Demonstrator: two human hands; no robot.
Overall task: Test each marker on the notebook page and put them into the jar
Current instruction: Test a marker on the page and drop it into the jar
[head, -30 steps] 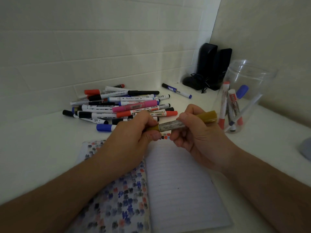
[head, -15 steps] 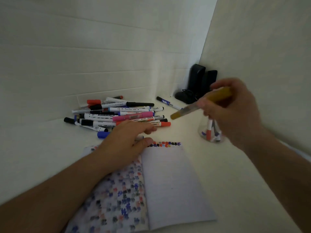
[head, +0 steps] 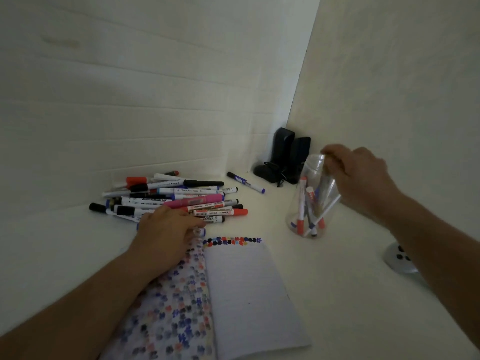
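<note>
A clear jar (head: 294,216) stands on the white desk at the right with several markers inside. My right hand (head: 363,180) is at its mouth and pinches the top of an olive marker (head: 324,187) that points down into the jar. A pile of markers (head: 181,198) lies at the back left. My left hand (head: 163,235) lies at the pile's near edge, fingers curled over a blue-capped marker (head: 202,232) beside the open notebook (head: 249,294). The notebook's left page is covered with colour marks. One row of marks tops the right page.
Two black speakers (head: 288,157) with a cable stand in the back corner. A lone blue marker (head: 246,183) lies in front of them. A white round object (head: 397,258) sits at the right under my forearm. Walls close off the back and right.
My right hand carried the olive marker from above the notebook over to the jar and lowered it into the mouth. My left hand dropped onto the near edge of the pile.
</note>
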